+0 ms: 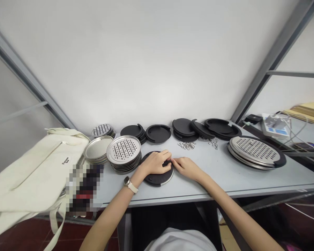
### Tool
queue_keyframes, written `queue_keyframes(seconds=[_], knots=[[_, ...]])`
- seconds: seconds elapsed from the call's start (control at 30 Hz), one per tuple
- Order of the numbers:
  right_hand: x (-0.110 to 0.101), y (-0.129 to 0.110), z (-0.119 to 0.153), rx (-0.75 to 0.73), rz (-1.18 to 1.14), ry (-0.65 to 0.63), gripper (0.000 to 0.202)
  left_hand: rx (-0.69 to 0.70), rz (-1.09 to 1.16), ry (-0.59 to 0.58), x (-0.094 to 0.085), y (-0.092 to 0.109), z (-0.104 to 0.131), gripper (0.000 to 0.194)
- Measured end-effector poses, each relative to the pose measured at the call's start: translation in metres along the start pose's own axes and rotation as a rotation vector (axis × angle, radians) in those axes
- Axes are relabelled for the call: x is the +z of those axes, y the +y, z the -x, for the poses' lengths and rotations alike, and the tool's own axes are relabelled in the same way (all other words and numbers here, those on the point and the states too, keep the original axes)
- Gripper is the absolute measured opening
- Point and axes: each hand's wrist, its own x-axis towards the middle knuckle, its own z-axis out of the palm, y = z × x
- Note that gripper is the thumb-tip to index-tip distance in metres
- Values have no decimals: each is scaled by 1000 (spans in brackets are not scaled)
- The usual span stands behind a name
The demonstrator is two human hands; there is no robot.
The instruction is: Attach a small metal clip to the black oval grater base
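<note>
On the table in front of me lies a black round plastic piece (153,179) with a thin silvery rim showing at its lower right. My left hand (157,162) rests over it, fingers curled round its upper right part, and wears a watch on the wrist. Against the right edge of the same piece, my right hand (184,168) has its fingertips pinched together, almost touching my left fingers. Whatever those fingertips hold is too small to make out. Just left stands a stack of round metal graters (123,150), with plain round metal plates (98,150) behind it.
Black round plates and trays (158,133) line the wall, some stacked. Small metal clips (187,145) lie in front of them. Larger round graters (256,150) in a black holder sit at right. A cream bag (36,167) covers the left end; cables and a white box (274,125) are far right.
</note>
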Motion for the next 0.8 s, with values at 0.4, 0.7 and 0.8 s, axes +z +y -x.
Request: queue_keyframes(seconds=[0.4, 0.7, 0.8], knots=[[-1, 0, 1, -2, 12, -20, 47, -29, 57, 10, 1, -1, 1, 12], [1, 0, -1, 28, 49, -19, 49, -47, 43, -4, -2, 2, 0, 18], [1, -1, 0, 32, 59, -14, 50, -24, 43, -3, -2, 3, 0, 20]])
